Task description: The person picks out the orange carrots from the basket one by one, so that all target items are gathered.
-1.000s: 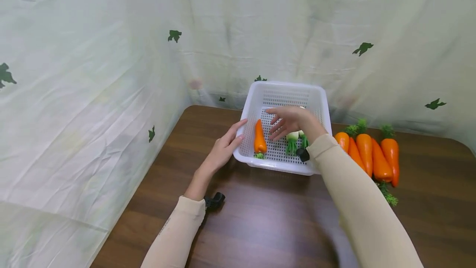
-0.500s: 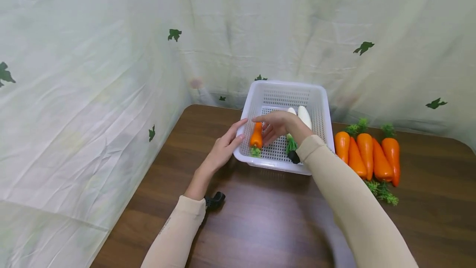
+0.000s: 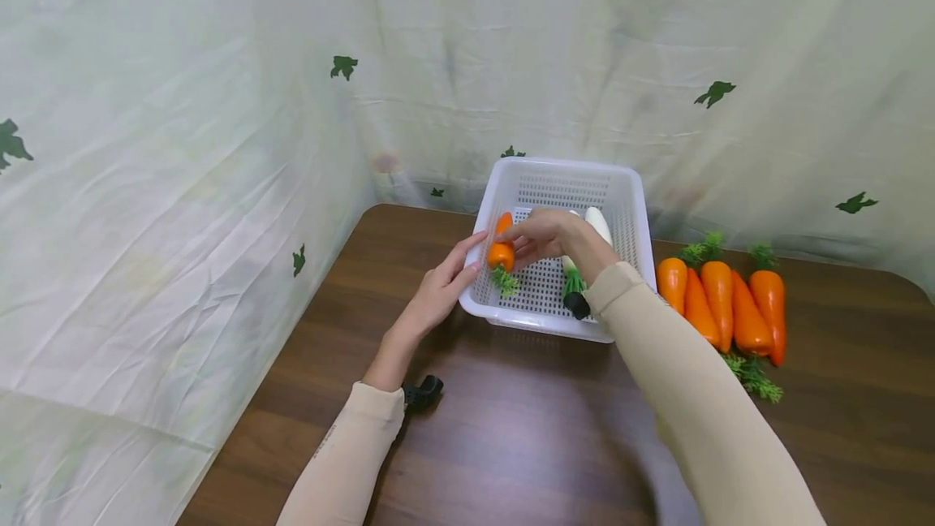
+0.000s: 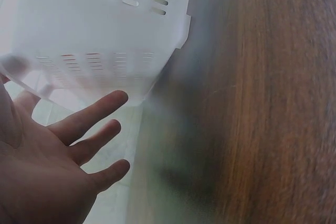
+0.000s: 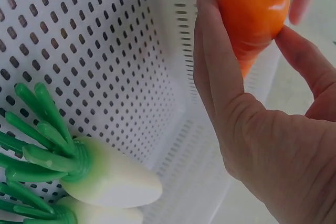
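A white perforated basket (image 3: 540,322) stands at the back of the table. My left hand (image 3: 441,286) holds its left rim, thumb and forefinger over the edge; in the left wrist view the other fingers (image 4: 94,116) spread outside the wall. Inside the basket, my right hand (image 3: 544,234) grips an orange carrot (image 5: 252,14) between thumb and fingers, its leafy top toward me and its tip hidden in the right wrist view. Two white radishes (image 5: 115,177) with green stalks lie on the basket floor, partly covered by my right hand in the head view.
Several carrots (image 3: 717,299) lie side by side on the brown wooden table (image 3: 504,428), right of the basket. A pale leaf-patterned cloth (image 3: 570,47) hangs behind and to the left of the table.
My right hand has moved left across the basket from above the radishes and taken hold of the carrot. The carrot has shifted slightly away from me. My left hand stays at the rim.
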The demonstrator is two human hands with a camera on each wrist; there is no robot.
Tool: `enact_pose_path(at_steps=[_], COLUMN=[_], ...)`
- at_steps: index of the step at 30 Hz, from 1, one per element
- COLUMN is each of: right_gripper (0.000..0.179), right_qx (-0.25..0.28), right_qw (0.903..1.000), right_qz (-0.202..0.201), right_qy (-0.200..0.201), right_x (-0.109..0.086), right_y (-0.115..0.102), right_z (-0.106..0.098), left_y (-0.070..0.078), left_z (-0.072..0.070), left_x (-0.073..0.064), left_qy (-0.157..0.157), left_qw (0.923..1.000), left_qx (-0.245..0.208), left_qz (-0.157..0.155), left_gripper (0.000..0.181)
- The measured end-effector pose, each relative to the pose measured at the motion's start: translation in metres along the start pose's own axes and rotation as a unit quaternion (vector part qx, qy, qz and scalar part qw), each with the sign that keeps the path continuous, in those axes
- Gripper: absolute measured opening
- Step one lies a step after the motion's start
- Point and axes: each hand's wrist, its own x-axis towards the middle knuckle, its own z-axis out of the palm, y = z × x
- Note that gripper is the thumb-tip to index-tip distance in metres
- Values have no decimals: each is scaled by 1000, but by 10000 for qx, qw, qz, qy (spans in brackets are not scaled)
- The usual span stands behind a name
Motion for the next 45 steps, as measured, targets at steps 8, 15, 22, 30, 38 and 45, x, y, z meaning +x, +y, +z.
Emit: enact_pose_path(at_steps=[8, 15, 22, 30, 38, 45], right_gripper=[43, 45, 55, 64, 65, 66], right_qx=[-178, -331, -111, 14, 75, 293], right_qw=[9987, 9945, 9881, 9804, 9718, 9667], right_qz=[-476, -993, -1534, -1959, -2320, -2444], right_qy=[-28, 53, 85, 225, 424, 699], right_x=[-15, -39, -64, -93, -110, -116], right_y=[-7, -4, 11, 25, 53, 79], right_z=[0, 0, -10, -14, -17, -18], left_y=[-3, -3, -1, -2, -1, -2], left_z=[-3, -2, 0, 1, 2, 1], left_x=[-1, 0, 2, 0, 1, 2], left_qy=[43, 1, 22, 42, 58, 46], left_qw=[10000, 10000, 10000, 9999, 9998, 9999], left_qx=[-1, -34, -47, -85, -176, -150], left_qz=[14, -11, 27, -77, -37, 63], left_gripper=[52, 52, 52, 51, 51, 52])
